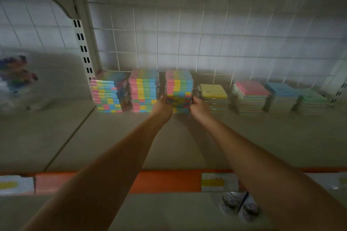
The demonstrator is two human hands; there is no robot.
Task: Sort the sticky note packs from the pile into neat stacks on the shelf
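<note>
Sticky-note stack [179, 88] between left grip [163, 106] and right grip [197, 106]

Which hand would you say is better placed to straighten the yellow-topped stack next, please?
Right, probably. The right hand holds the multicolour stack on the side directly beside the yellow-topped stack; the left hand is on the far side.

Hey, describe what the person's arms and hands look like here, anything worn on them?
Both arms are bare from the bottom edge of the picture up to the hands: no sleeves, gloves, watch or bracelet show. The left hand and right hand look bare too. The picture is dim and a little blurred, so rings on the fingers cannot be ruled out.
</note>
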